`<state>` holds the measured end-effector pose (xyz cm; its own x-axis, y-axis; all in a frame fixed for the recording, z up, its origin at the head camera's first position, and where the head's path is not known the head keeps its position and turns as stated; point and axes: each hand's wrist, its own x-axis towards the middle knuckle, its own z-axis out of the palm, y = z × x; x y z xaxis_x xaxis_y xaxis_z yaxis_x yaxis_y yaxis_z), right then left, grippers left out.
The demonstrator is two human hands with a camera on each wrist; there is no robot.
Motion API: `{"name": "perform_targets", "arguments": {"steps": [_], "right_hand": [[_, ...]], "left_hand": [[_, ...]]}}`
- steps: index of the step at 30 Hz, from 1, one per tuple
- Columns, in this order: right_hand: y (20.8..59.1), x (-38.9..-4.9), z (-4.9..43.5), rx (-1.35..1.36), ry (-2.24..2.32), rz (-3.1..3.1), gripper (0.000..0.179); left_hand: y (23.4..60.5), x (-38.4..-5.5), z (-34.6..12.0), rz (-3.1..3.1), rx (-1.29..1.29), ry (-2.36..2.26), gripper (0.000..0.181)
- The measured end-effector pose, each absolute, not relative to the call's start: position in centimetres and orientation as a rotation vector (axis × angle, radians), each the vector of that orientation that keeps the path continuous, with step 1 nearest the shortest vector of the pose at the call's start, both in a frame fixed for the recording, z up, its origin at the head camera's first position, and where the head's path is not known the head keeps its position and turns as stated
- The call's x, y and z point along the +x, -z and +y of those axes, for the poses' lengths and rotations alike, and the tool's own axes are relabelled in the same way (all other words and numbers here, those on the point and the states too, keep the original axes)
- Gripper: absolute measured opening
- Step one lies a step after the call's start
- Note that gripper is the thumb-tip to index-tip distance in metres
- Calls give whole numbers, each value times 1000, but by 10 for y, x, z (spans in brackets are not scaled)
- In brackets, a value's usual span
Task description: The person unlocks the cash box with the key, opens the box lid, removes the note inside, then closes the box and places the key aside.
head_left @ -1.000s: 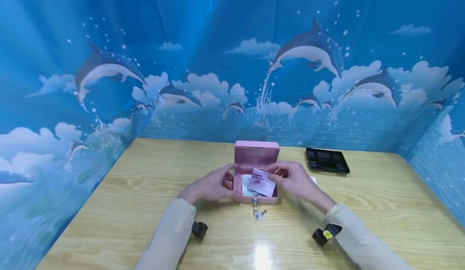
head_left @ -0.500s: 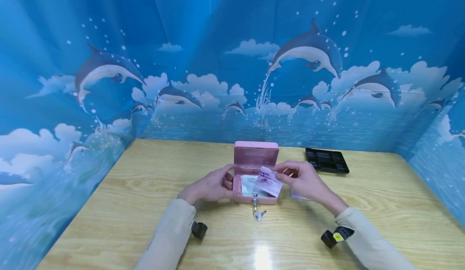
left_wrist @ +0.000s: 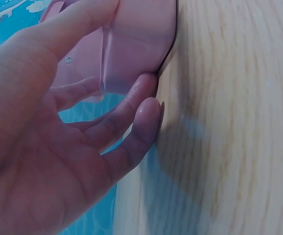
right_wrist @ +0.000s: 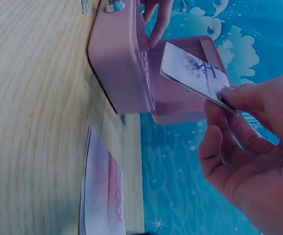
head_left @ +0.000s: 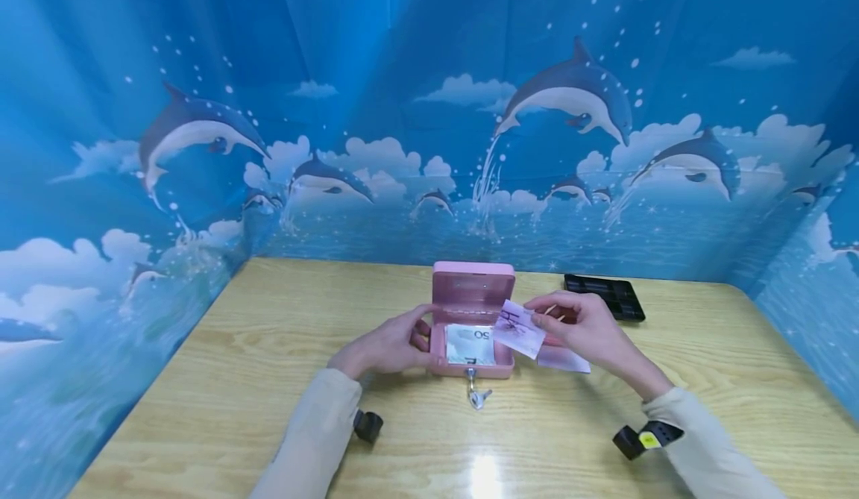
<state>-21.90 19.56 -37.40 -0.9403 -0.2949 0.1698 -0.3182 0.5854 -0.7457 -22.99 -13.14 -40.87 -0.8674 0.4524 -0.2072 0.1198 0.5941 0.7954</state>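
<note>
A pink cash box (head_left: pixel 499 371) stands on the table with its lid (head_left: pixel 473 290) raised. My left hand (head_left: pixel 389 342) holds the box's left side, thumb toward the front and fingers toward the back; in the left wrist view fingertips touch the pink wall (left_wrist: pixel 139 46). Between thumb and fingers, my right hand (head_left: pixel 587 327) pinches a pale purple card (head_left: pixel 518 329) printed with a dark tree, tilted above the box's right edge. Inside the box lies a pale green banknote (head_left: pixel 466 344) marked 50. Below the right hand, a folded pinkish banknote (right_wrist: pixel 105 191) marked 100 rests on the table.
Keys (head_left: pixel 478 398) hang from the lock at the box's front. A black compartment tray (head_left: pixel 622 301) sits at the back right, partly behind the right hand. A blue dolphin-print curtain (head_left: pixel 403 111) borders the wooden table (head_left: pixel 282 320) behind and at the sides.
The right hand has carried the card rightward and slightly up from over the box's inside, uncovering more of the banknote in the box and the one on the table. The left hand stays put.
</note>
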Motion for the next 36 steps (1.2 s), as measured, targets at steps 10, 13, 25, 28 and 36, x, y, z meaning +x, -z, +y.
{"name": "perform_targets", "arguments": {"steps": [10,13,25,28,36], "right_hand": [[375,-216,217,498,-1240,-2816,20],[376,-215,226,485,-1214,-2820,20],[383,-212,266,367,-1134,-2866,22],[386,-212,277,353,-1109,-2867,22],[390,-211,303,342,-1066,-2901,21]], "left_hand": [[410,-229,-132,2435,453,-1159,93],[409,-229,-132,2428,455,-1165,94],[411,-231,-133,2428,477,-1179,94],[411,-232,-133,2429,469,-1169,94],[410,-231,-132,2422,453,-1167,94]]}}
